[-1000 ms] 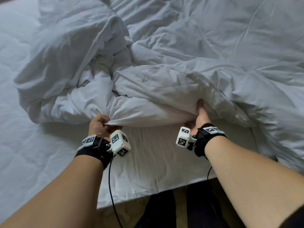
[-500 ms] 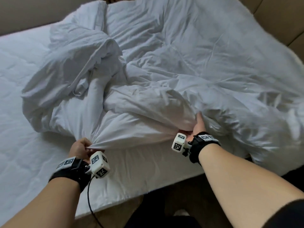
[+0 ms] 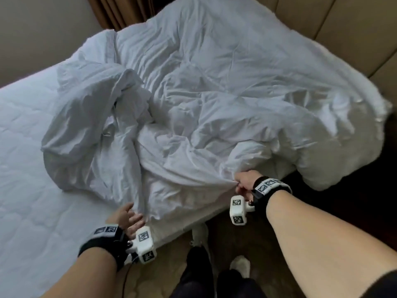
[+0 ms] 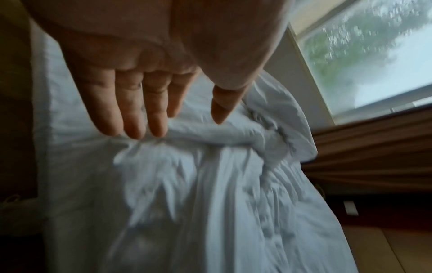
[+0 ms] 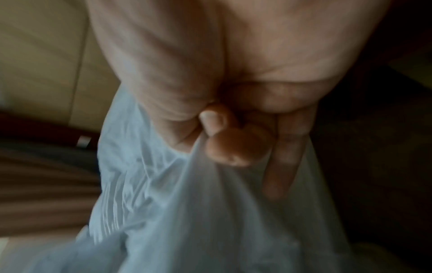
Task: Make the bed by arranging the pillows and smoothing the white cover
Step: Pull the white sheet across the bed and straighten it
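Observation:
The white cover (image 3: 214,100) lies rumpled over the right half of the bed, with a bunched fold (image 3: 90,130) heaped at its left. My right hand (image 3: 245,182) grips the cover's near edge at the bed's front side; in the right wrist view its fingers (image 5: 233,147) curl round the white cloth (image 5: 187,212). My left hand (image 3: 129,216) hovers with straight fingers beside the cover's near edge, holding nothing. In the left wrist view its fingers (image 4: 131,110) are spread just over a crumpled ridge of the cover (image 4: 210,133). No pillow is in view.
The bare quilted mattress (image 3: 25,173) fills the left side. A beige padded headboard (image 3: 343,29) stands at the right, a brown curtain (image 3: 120,11) at the far side. My legs and white slippers (image 3: 238,265) stand on the wooden floor by the bed's edge.
My left hand has let go of the cover's edge and opened. My right hand has pulled the cover toward the bed's near edge. The view has drawn back and tilted up.

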A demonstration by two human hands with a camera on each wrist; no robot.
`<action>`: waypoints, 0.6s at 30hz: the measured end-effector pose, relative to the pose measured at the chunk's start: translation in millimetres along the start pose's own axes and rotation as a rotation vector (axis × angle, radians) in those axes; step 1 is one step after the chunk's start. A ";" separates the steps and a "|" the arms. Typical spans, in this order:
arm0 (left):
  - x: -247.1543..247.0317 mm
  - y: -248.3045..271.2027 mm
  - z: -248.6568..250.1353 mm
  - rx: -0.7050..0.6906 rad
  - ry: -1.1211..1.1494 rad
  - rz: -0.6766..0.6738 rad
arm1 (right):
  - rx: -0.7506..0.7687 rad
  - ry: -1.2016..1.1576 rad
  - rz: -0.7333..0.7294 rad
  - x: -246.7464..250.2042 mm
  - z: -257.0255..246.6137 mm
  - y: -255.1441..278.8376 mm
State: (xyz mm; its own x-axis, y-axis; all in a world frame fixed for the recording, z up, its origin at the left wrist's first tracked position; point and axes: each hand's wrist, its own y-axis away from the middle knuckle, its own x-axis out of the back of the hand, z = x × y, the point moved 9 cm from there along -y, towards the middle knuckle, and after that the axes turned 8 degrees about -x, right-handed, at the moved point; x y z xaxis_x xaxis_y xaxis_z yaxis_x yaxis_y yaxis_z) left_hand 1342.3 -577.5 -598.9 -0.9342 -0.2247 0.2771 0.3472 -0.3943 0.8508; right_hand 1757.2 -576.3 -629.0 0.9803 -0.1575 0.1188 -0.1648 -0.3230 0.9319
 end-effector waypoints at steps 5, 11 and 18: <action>-118.3 29.7 -9.1 0.009 -0.141 -0.360 | -0.090 -0.047 -0.260 -34.4 53.8 38.8; -190.7 27.2 -7.9 -0.202 -0.541 -0.385 | -0.088 -0.155 -0.395 -56.3 97.2 52.3; -166.5 25.9 1.8 -0.212 -0.573 -0.345 | -0.195 -0.550 -0.166 -1.9 95.9 36.7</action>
State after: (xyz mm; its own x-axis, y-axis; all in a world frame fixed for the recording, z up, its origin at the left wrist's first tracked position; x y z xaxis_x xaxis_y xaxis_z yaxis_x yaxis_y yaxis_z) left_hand 1506.7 -548.6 -622.2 -0.8698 0.4264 0.2485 -0.0223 -0.5369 0.8434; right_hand 1738.9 -677.3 -627.8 0.7832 -0.5952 -0.1797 0.0594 -0.2161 0.9746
